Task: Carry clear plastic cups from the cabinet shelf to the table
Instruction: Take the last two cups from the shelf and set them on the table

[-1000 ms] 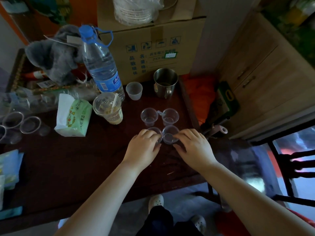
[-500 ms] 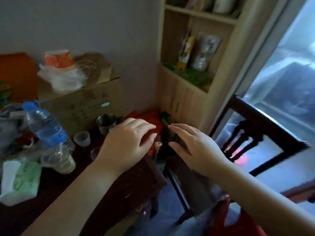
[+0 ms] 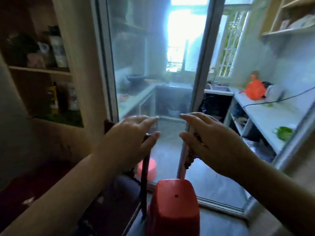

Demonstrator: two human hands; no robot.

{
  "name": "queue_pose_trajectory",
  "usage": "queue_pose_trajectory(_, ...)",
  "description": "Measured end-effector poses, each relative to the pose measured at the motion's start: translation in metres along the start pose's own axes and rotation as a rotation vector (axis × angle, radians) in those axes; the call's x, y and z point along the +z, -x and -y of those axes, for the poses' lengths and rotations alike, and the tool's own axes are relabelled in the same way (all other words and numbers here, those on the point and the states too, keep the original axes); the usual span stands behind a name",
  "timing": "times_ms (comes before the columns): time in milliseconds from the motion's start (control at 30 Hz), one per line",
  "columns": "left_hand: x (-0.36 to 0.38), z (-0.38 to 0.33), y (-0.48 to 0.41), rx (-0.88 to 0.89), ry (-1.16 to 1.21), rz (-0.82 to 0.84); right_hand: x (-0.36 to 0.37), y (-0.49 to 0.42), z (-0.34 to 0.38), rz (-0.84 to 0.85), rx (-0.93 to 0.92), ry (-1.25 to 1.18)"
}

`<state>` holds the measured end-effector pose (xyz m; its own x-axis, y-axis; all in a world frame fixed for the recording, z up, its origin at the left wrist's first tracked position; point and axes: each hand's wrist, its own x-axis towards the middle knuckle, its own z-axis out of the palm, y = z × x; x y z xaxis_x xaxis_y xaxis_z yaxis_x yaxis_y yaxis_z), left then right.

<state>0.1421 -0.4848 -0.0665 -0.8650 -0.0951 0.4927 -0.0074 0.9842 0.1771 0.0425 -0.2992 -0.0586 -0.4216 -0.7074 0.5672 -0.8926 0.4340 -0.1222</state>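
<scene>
Head view: left hand [image 3: 129, 142] and right hand [image 3: 214, 142] both spread wide, holding nothing, raised near a glass door [image 3: 153, 65], shelf [image 3: 40, 69] far left.

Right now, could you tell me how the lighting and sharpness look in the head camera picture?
In the head view, the window is blown out white, the shelves at left sit in deep shadow, both the left hand and right hand are smeared by motion blur, and the door frame leans from wide-angle distortion.
</scene>
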Motion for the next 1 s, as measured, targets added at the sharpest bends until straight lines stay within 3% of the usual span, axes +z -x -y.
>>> queue_pose_trajectory(300,0.064,-0.235,-0.124,0.441,0.216,0.055,-0.165,0.134,-0.148,-0.099,0.429,0.195)
queue_pose_trajectory(533,0.112,-0.383,-0.192,0.690,0.352,0.097,-0.249,0.225,-0.250,-0.230,0.669,0.316)
queue_pose_trajectory(700,0.161,-0.469,-0.235,0.797,0.425,0.112,-0.283,0.265,-0.312,-0.238,0.807,0.396)
queue_pose_trajectory(1000,0.233,-0.569,-0.322,0.872,0.437,0.092,-0.321,0.300,-0.433,-0.230,0.852,0.442)
